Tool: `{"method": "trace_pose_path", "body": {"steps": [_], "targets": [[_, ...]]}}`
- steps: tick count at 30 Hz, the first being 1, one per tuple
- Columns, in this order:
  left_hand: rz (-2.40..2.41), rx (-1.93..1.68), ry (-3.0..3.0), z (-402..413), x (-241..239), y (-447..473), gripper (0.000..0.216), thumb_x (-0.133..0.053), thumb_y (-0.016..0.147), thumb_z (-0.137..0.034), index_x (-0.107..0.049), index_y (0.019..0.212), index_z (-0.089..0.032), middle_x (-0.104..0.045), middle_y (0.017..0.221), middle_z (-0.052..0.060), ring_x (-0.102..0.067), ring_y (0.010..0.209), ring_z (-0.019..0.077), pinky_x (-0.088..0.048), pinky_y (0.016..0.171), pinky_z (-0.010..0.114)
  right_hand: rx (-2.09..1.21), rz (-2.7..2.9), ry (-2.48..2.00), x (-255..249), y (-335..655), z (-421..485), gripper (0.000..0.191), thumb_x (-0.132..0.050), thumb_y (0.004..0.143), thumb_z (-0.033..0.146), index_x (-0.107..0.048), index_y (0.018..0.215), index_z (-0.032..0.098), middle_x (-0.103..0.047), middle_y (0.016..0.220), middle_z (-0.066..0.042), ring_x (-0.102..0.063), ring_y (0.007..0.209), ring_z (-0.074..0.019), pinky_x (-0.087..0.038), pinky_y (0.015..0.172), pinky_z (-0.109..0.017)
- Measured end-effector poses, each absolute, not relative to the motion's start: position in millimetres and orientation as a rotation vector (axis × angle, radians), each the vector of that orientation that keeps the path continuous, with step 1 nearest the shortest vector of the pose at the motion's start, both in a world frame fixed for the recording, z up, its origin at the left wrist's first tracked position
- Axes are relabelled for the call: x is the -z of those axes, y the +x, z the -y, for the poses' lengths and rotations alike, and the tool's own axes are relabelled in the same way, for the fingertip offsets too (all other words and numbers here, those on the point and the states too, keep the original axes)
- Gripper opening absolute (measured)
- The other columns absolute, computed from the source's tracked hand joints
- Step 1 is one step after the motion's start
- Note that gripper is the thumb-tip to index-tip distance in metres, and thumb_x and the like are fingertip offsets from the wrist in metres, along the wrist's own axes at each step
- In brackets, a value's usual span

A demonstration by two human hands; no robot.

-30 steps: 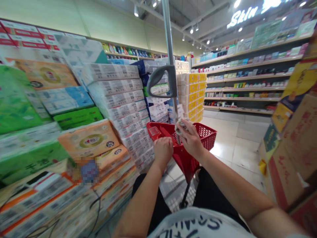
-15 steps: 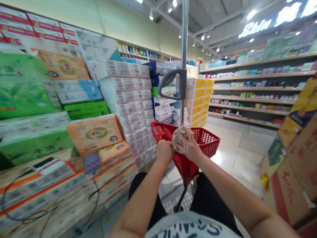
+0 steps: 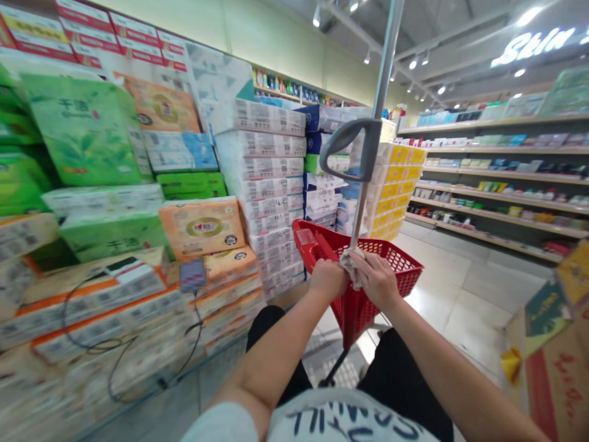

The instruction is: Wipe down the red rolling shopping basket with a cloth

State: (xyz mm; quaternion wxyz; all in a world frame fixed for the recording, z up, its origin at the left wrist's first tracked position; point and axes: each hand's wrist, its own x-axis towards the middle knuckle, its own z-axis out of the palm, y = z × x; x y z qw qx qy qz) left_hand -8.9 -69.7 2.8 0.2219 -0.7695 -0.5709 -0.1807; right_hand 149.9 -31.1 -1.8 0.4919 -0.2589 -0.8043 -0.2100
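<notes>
A red plastic shopping basket with perforated sides stands on a wheeled frame between my knees. A metal pole with a grey loop handle rises from it. My left hand is closed on the basket's near rim, beside the red handle part. In my right hand is a crumpled pale cloth, pressed against the rim near the pole's foot. The fingers lie over the cloth and hide part of it. Both hands are close together, almost touching.
Stacked tissue packs fill the left side, with a cable trailing over them. White packs and yellow packs stand behind the basket. Shelves line the back right. Cardboard boxes stand at the right edge.
The view has turned left, so the scene sits further right, and the pole looks more tilted. The cloth, spread under my right hand before, is now bunched lower by the rim.
</notes>
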Motion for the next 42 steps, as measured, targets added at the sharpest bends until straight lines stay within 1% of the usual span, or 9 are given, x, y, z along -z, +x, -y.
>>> {"method": "trace_pose_path", "body": {"steps": [3,6,13,16,19,27,34,40,42], "targets": [[1.505,0.517,-2.133,71,-2,-8,0.028,-0.045,0.089,-0.023,-0.067,0.075,-0.012,-0.067,0.068,0.013,-0.065,0.067,0.0255,-0.04,0.064,0.038,0.609,1.84,-0.664,-34,152,32,0.046,-0.054,0.09,0.018,-0.052,0.135,0.025,-0.066,0.112,-0.009,-0.056,0.109,-0.0247,-0.044,0.099,-0.043],[1.442,0.553,-2.13,78,-2,-4,0.032,-0.043,0.091,-0.025,-0.065,0.072,-0.013,-0.066,0.066,0.011,-0.063,0.066,0.0241,-0.039,0.063,0.037,0.593,1.749,-0.611,-63,148,36,0.05,-0.054,0.089,0.02,-0.048,0.139,0.024,-0.063,0.117,-0.01,-0.05,0.119,-0.0276,-0.042,0.103,-0.047],[1.34,0.636,-2.107,88,2,-18,0.034,-0.044,0.09,-0.026,-0.064,0.065,-0.015,-0.066,0.062,0.009,-0.062,0.063,0.0208,-0.037,0.064,0.035,0.401,1.782,-0.453,-48,135,45,0.049,-0.046,0.092,0.015,-0.046,0.14,0.026,-0.045,0.134,-0.013,-0.05,0.123,-0.0251,-0.047,0.101,-0.043],[1.379,0.64,-2.08,79,3,-31,0.033,-0.045,0.088,-0.025,-0.065,0.065,-0.015,-0.066,0.061,0.009,-0.061,0.061,0.0209,-0.037,0.062,0.034,0.368,1.759,-0.428,-73,128,36,0.047,-0.045,0.092,0.014,-0.049,0.137,0.026,-0.041,0.136,-0.012,-0.049,0.123,-0.0242,-0.048,0.101,-0.041],[1.408,0.645,-2.067,68,2,-38,0.037,-0.041,0.091,-0.025,-0.067,0.067,-0.016,-0.068,0.063,0.009,-0.062,0.06,0.0207,-0.037,0.061,0.034,0.334,1.745,-0.455,-97,120,27,0.046,-0.045,0.092,0.015,-0.05,0.136,0.027,-0.045,0.132,-0.01,-0.05,0.122,-0.0227,-0.047,0.103,-0.041],[1.39,0.598,-2.035,51,0,-42,0.039,-0.041,0.092,-0.026,-0.068,0.066,-0.017,-0.066,0.061,0.009,-0.062,0.062,0.0197,-0.037,0.062,0.034,0.344,1.852,-0.464,-54,116,26,0.042,-0.044,0.092,0.013,-0.055,0.131,0.022,-0.048,0.123,-0.013,-0.055,0.114,-0.0217,-0.051,0.098,-0.036],[1.361,0.632,-1.911,45,0,-45,0.041,-0.041,0.092,-0.028,-0.068,0.063,-0.018,-0.066,0.059,0.008,-0.06,0.064,0.0204,-0.035,0.063,0.035,0.331,1.757,-0.515,-139,109,10,0.041,-0.043,0.09,0.012,-0.057,0.128,0.022,-0.046,0.127,-0.01,-0.054,0.114,-0.0189,-0.048,0.101,-0.035],[1.274,0.733,-1.901,50,3,-49,0.039,-0.041,0.093,-0.026,-0.061,0.061,-0.021,-0.063,0.058,0.003,-0.057,0.062,0.018,-0.032,0.062,0.034,0.383,1.844,-0.47,-71,109,14,0.044,-0.048,0.088,0.013,-0.054,0.131,0.021,-0.048,0.127,-0.012,-0.052,0.118,-0.0218,-0.047,0.102,-0.037],[1.284,0.774,-1.863,46,5,-50,0.038,-0.04,0.094,-0.026,-0.062,0.062,-0.021,-0.064,0.059,0.003,-0.057,0.062,0.0173,-0.032,0.063,0.034,0.402,1.883,-0.478,-63,110,13,0.045,-0.05,0.088,0.013,-0.054,0.131,0.022,-0.049,0.127,-0.012,-0.053,0.117,-0.0224,-0.048,0.101,-0.038]]}}
